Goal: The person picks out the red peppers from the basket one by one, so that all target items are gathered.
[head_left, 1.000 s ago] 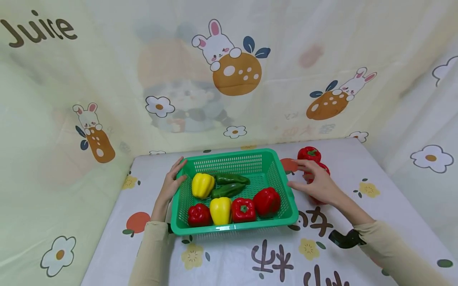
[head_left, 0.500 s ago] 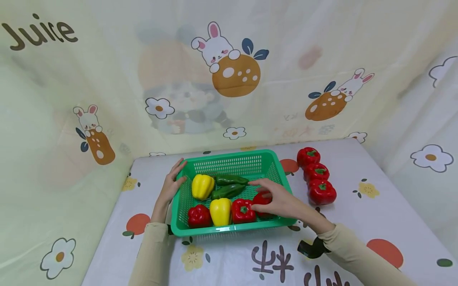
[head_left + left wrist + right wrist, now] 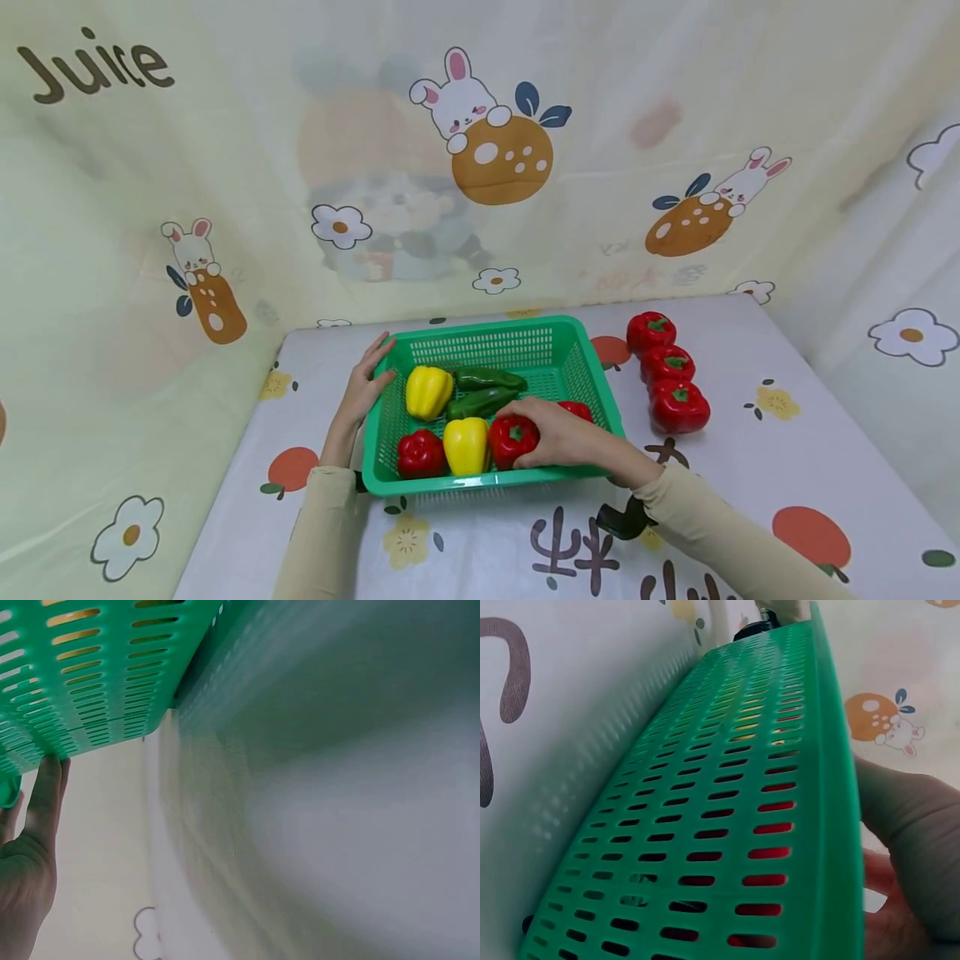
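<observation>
On the table sits a green plastic basket (image 3: 465, 482) of peppers. My left hand (image 3: 363, 390) rests on its left side; in the left wrist view the extended fingers (image 3: 46, 799) touch the outer wall. Inside the basket, my right hand (image 3: 558, 433) grips a red bell pepper (image 3: 510, 442) near the front wall, thumb and fingers on either side. Behind that hand another red bell pepper (image 3: 576, 408) is partly hidden. Two yellow bell peppers (image 3: 467, 447), a red bell pepper (image 3: 421, 455) at front left and two long green peppers (image 3: 489, 380) share the basket.
Right of the basket, three red bell peppers stand in a row: a rear one (image 3: 651, 332), a middle one (image 3: 667, 364) and a front one (image 3: 679, 407). A patterned cloth covers the table (image 3: 720, 467), and printed curtains (image 3: 600, 200) rise behind and at both sides.
My right hand has moved left from beside the row of peppers into the basket and grasped a red bell pepper there. My left hand has stayed on the basket's left side.
</observation>
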Tool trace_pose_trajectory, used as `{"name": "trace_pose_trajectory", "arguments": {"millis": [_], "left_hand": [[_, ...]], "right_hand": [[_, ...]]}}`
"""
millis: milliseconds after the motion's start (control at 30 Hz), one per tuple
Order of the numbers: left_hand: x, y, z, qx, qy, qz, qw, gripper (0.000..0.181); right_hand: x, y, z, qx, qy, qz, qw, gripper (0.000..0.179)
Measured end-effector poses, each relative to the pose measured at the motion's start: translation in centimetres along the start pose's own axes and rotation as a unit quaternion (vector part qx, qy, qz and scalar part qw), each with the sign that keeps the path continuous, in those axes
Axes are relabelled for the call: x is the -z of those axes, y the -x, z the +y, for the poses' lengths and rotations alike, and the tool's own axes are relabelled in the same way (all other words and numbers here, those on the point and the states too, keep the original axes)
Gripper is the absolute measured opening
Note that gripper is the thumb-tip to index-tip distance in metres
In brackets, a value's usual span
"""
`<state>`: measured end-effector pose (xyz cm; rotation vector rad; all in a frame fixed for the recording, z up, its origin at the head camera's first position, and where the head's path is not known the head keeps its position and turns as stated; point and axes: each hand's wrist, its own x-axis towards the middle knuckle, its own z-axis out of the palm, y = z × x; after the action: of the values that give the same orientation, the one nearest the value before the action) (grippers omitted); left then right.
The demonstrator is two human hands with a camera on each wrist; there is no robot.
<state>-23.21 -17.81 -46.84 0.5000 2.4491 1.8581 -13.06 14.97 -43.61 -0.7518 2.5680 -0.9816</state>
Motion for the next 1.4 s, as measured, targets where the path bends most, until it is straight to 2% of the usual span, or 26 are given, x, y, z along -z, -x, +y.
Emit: {"name": "trace_pose_trajectory", "arguments": {"millis": [267, 533, 800, 1000, 1200, 1400], "left_hand": [[0.0, -0.2, -0.2, 0.006, -0.002, 0.0, 1.0, 0.054], [0.0, -0.1, -0.3, 0.012, -0.004, 0.005, 0.9999, 0.054], [0.0, -0.2, -0.3, 0.003, -0.001, 0.008, 1.0, 0.054], [0.0, 0.0, -0.1, 0.006, -0.001, 0.006, 1.0, 0.054], [-0.1, -0.1, -0.1, 0.004, -0.007, 0.007, 0.9999, 0.054], [0.0, 0.0, -0.1, -0.001, -0.003, 0.005, 1.0, 0.054]], "right_hand": [[-0.1, -0.2, 0.2, -0.03, 0.016, 0.011, 0.9994, 0.07], [0.1, -0.2, 0.5, -0.021, -0.004, 0.039, 0.999, 0.067], [1.8, 0.1, 0.4, 0.004, -0.035, 0.079, 0.9962, 0.071], [3.4, 0.5, 1.0, 0.001, -0.026, 0.109, 0.9937, 0.074], [5.0, 1.2, 1.7, -0.011, -0.031, 0.118, 0.9925, 0.078], [5.8, 1.5, 2.2, -0.009, -0.004, 0.138, 0.9904, 0.079]]}}
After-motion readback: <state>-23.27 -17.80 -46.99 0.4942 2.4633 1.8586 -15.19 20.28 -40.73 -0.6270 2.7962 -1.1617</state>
